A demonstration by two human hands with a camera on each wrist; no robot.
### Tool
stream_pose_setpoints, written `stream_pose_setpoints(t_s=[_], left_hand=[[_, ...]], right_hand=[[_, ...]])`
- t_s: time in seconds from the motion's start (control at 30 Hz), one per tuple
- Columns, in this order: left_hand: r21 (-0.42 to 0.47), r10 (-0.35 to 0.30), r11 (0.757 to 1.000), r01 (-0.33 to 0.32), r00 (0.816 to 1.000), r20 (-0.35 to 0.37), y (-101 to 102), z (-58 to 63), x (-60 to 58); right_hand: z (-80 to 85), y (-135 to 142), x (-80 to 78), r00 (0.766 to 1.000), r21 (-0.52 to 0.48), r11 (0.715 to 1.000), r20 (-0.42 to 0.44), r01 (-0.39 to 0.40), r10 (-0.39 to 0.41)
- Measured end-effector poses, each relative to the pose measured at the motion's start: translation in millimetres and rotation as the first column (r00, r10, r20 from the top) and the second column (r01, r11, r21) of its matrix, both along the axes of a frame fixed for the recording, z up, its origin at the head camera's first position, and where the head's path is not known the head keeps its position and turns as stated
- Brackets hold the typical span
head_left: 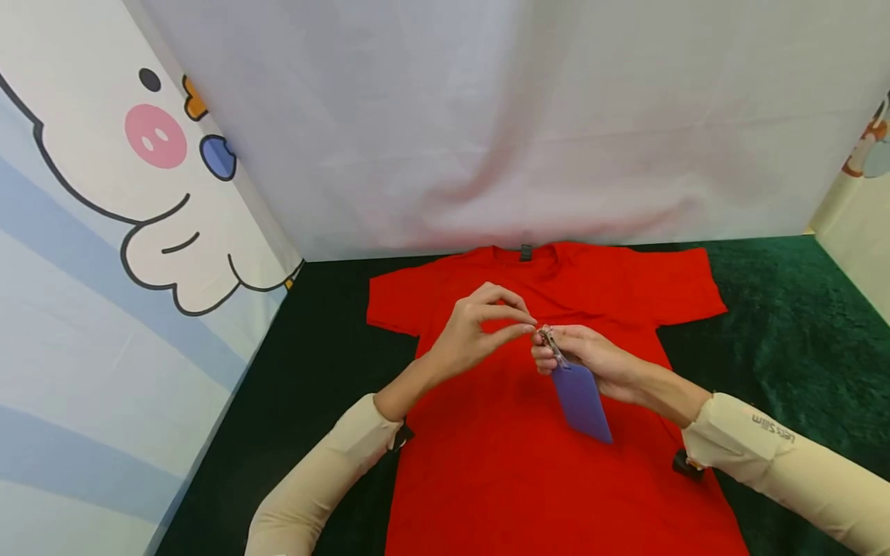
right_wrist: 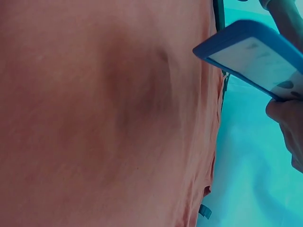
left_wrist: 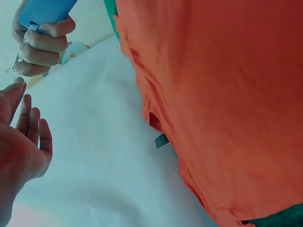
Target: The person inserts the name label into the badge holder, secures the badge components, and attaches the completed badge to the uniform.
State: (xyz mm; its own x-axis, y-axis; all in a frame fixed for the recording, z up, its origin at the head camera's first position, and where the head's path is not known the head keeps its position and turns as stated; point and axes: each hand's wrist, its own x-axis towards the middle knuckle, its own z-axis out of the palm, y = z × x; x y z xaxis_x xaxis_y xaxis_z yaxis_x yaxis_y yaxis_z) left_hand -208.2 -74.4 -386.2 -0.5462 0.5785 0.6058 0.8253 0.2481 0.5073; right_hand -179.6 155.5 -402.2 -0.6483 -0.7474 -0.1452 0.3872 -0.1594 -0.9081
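Observation:
Over a red T-shirt (head_left: pixel 501 463) my two hands meet at a blue card holder (head_left: pixel 582 401). My right hand (head_left: pixel 591 355) holds it by the clear strap and metal clasp (head_left: pixel 547 335) at its top, fingers curled round them. The holder hangs tilted below that hand. My left hand (head_left: pixel 476 324) pinches at the clasp's end with thumb and index finger, the other fingers raised and loosely bent. A thin wire hook (left_wrist: pixel 12 73) shows at those fingertips in the left wrist view. From the right wrist, a pale card face (right_wrist: pixel 253 59) is visible inside the blue frame.
The shirt lies spread out on a dark green cloth (head_left: pixel 799 371), its collar tag (head_left: pixel 526 252) at the far edge. A white curtain (head_left: pixel 417 139) hangs behind. A cartoon-printed panel (head_left: pixel 104 309) stands on the left, and a pale one (head_left: pixel 858 224) on the right.

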Motion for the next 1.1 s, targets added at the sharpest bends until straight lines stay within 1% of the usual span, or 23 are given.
stream_pose_setpoints(t_s=[0.1,0.13,0.2,0.27,0.33,0.4,0.47,0.53,0.63,0.73,0.77,0.83,0.87,0.9,0.93,1.0,1.03,1.07,1.1], left_hand=[[-0.012,-0.003,1.000,0.003,1.000,0.004,0.7,0.9,1.6],[-0.016,-0.006,1.000,0.006,1.000,0.004,1.0,1.0,2.0],[-0.023,-0.011,1.000,0.011,1.000,0.002,1.5,1.8,3.0],[-0.025,-0.013,1.000,0.013,1.000,0.007,1.8,2.9,4.6],[-0.033,-0.002,0.999,0.002,1.000,0.010,1.9,3.4,5.6],[-0.038,0.020,0.999,-0.019,0.999,0.025,2.2,3.7,6.5],[-0.040,0.051,0.998,-0.049,0.997,0.052,2.6,4.5,7.9],[-0.034,0.080,0.996,-0.078,0.992,0.093,3.1,4.9,9.2],[-0.013,0.106,0.994,-0.106,0.981,0.162,4.2,5.6,11.1],[0.016,0.112,0.993,-0.118,0.971,0.214,5.7,5.3,12.2],[0.025,0.111,0.992,-0.120,0.968,0.226,6.3,5.2,12.4],[0.040,0.106,0.992,-0.120,0.963,0.249,7.3,4.6,12.9],[0.047,0.101,0.992,-0.117,0.960,0.263,7.7,4.4,13.1],[0.057,0.093,0.992,-0.113,0.956,0.280,8.1,3.9,13.2],[0.063,0.088,0.992,-0.111,0.953,0.290,8.3,3.5,13.3],[0.077,0.077,0.991,-0.106,0.948,0.309,8.3,2.8,13.4],[0.083,0.072,0.991,-0.103,0.946,0.316,8.2,2.5,13.4],[0.088,0.067,0.991,-0.101,0.944,0.322,8.0,2.2,13.5],[0.092,0.064,0.991,-0.099,0.943,0.325,7.7,2.3,13.6]], right_hand=[[-0.4,0.1,0.6,1.000,0.018,1.000,-0.009,0.000,0.000],[-0.6,0.4,0.8,1.000,0.037,0.999,-0.023,0.010,-0.009],[-0.9,1.4,1.2,0.996,0.094,0.994,-0.079,0.050,-0.043],[-0.9,3.5,2.1,0.983,0.164,0.980,-0.163,0.112,-0.086],[-1.0,7.0,3.0,0.953,0.214,0.957,-0.272,0.193,-0.132],[-0.5,10.5,4.2,0.909,0.215,0.936,-0.375,0.279,-0.184],[0.5,13.3,5.2,0.849,0.180,0.918,-0.474,0.352,-0.233],[2.1,14.6,6.2,0.787,0.122,0.906,-0.550,0.406,-0.279],[4.4,13.3,6.7,0.682,0.042,0.885,-0.655,0.463,-0.326],[5.6,9.7,6.2,0.557,-0.026,0.865,-0.755,0.501,-0.345],[5.4,8.6,5.8,0.514,-0.047,0.861,-0.785,0.507,-0.346],[4.5,7.0,5.4,0.438,-0.087,0.854,-0.829,0.514,-0.348],[4.0,6.3,5.2,0.401,-0.105,0.851,-0.848,0.515,-0.347],[3.5,5.6,5.1,0.372,-0.123,0.850,-0.860,0.512,-0.348],[3.2,5.1,5.0,0.348,-0.134,0.848,-0.870,0.513,-0.348],[3.1,4.2,5.0,0.316,-0.151,0.839,-0.880,0.522,-0.355],[3.4,3.6,4.9,0.310,-0.155,0.835,-0.880,0.529,-0.360],[3.7,3.2,4.8,0.309,-0.155,0.831,-0.879,0.534,-0.363],[3.8,3.0,4.7,0.316,-0.153,0.827,-0.874,0.541,-0.368]])
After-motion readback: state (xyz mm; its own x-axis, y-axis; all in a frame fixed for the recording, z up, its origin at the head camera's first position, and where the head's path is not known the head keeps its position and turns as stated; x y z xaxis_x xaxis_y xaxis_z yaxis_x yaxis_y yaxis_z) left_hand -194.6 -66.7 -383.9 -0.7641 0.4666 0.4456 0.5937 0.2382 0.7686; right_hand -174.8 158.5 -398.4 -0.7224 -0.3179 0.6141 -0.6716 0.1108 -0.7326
